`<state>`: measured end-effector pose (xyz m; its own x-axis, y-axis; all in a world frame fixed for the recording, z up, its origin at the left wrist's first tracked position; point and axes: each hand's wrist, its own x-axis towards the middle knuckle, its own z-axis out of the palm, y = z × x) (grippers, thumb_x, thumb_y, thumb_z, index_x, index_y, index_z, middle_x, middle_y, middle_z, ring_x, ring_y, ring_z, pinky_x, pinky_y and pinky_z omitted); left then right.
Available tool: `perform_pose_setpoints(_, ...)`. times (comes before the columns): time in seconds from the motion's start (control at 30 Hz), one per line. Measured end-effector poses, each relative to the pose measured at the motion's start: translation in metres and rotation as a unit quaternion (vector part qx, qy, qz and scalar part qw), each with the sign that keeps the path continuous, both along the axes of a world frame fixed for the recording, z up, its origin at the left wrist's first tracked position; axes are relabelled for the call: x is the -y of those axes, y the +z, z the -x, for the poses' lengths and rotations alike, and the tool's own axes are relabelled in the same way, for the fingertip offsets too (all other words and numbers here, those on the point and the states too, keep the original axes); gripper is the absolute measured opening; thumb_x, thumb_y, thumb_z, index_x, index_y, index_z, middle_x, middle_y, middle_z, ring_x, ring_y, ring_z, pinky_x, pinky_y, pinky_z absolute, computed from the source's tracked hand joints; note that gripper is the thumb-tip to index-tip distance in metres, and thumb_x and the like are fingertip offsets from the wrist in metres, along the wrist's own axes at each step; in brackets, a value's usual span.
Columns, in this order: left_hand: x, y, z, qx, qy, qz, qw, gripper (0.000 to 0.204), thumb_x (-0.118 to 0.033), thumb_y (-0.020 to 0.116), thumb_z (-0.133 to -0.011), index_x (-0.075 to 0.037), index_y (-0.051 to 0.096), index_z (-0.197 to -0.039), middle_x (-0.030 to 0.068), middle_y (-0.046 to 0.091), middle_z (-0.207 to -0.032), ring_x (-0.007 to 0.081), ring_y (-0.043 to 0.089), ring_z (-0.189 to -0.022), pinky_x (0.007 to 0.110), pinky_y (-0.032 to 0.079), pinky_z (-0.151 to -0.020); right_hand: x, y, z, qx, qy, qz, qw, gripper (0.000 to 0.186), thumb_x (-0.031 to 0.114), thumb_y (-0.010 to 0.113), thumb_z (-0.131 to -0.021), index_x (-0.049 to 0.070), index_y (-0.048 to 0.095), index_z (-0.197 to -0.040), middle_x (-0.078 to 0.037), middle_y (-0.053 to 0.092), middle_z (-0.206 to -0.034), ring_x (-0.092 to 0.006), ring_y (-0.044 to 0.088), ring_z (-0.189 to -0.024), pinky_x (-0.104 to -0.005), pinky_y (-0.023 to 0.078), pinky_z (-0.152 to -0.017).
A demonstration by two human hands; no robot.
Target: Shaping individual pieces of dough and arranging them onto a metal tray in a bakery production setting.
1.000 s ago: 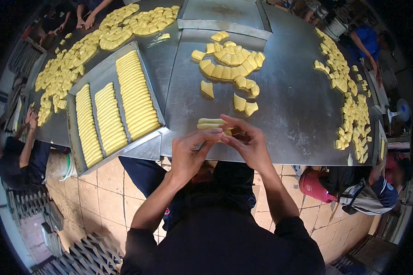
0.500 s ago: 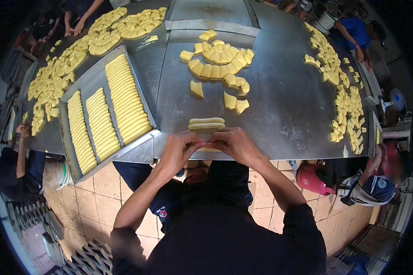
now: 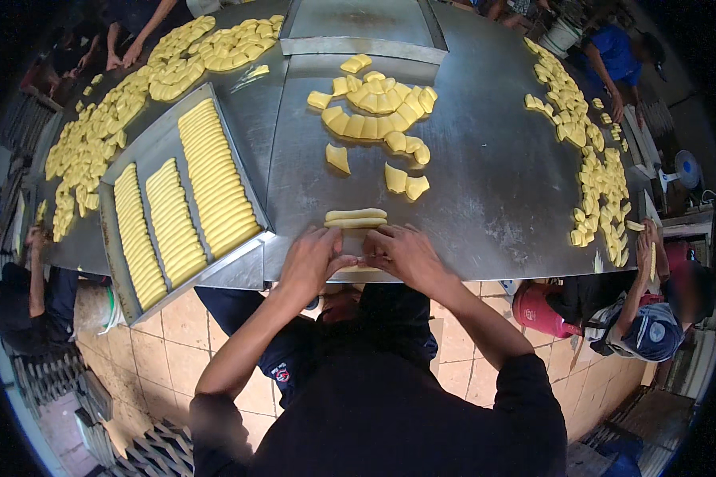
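Note:
My left hand [image 3: 312, 258] and my right hand [image 3: 402, 258] are at the near edge of the steel table [image 3: 477, 191], fingers curled with tips turned inward around a flattened dough piece [image 3: 356, 269], mostly hidden beneath them. Just beyond my fingertips two pale yellow dough rolls [image 3: 356, 219] lie side by side. Further up is a loose group of cut dough pieces [image 3: 374, 119]. Left of my hands stands a metal tray [image 3: 253, 238] holding three long rows of rolls.
Another metal tray [image 3: 362, 49] sits at the back. Masses of dough pieces lie at left [image 3: 87, 151] and right [image 3: 589, 183]. Co-workers [image 3: 36, 294] [image 3: 648, 310] [image 3: 612, 63] work round the table. A pink container [image 3: 537, 306] and fan [image 3: 684, 167] are at right.
Both my hands drew back from the two rolls toward the table edge and lowered onto the flattened piece. The co-worker at lower right raised their hands. The whole view shifted slightly.

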<state>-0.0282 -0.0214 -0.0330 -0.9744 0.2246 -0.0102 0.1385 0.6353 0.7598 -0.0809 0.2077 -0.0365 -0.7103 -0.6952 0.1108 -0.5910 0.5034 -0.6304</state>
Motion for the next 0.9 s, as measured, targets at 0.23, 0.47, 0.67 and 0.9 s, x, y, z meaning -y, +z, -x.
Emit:
perform_pose_setpoints(0.23, 0.008, -0.015, -0.001, -0.148, 0.036, 0.059, 0.987, 0.042, -0.027, 0.085, -0.082, -0.001, 0.057, -0.097, 0.0113, 0.059, -0.074, 0.0309, 0.059, -0.067, 0.044, 0.048, -0.064, -0.020, -0.005, 0.010, -0.040, -0.054, -0.065, 0.996, 0.030, 0.036, 0.082, -0.082, 0.012, 0.066, -0.086, -0.005, 0.064, -0.076, -0.0253, 0.062, -0.071, -0.0407, 0.047, -0.075)
perform_pose_setpoints(0.47, 0.018, -0.017, -0.015, -0.016, 0.061, -0.202, 0.977, 0.027, -0.007, 0.082, -0.086, -0.002, 0.060, -0.101, 0.0134, 0.067, -0.077, 0.0204, 0.066, -0.061, 0.036, 0.051, -0.060, -0.037, -0.006, -0.006, 0.015, 0.005, 0.106, 0.994, 0.019, 0.019, 0.085, -0.081, 0.005, 0.071, -0.082, -0.004, 0.067, -0.079, -0.0235, 0.067, -0.075, -0.0377, 0.051, -0.066)
perform_pose_setpoints(0.67, 0.005, -0.014, -0.001, -0.105, 0.022, 0.020, 0.994, 0.038, -0.022, 0.088, -0.076, -0.004, 0.056, -0.088, 0.0090, 0.053, -0.068, 0.0297, 0.053, -0.071, 0.040, 0.042, -0.071, -0.009, 0.015, -0.006, -0.137, -0.072, -0.035, 0.987, 0.028, 0.025, 0.087, -0.078, 0.008, 0.065, -0.078, -0.005, 0.064, -0.078, -0.0261, 0.063, -0.069, -0.0403, 0.047, -0.065)
perform_pose_setpoints(0.9, 0.004, -0.018, -0.010, -0.107, 0.064, -0.042, 0.991, 0.038, -0.024, 0.086, -0.079, -0.002, 0.058, -0.094, 0.0122, 0.063, -0.076, 0.0312, 0.063, -0.075, 0.042, 0.049, -0.067, -0.027, -0.005, -0.006, -0.007, -0.073, 0.044, 0.996, 0.026, 0.025, 0.084, -0.083, 0.005, 0.067, -0.084, -0.008, 0.062, -0.076, -0.0284, 0.063, -0.071, -0.0411, 0.049, -0.064)
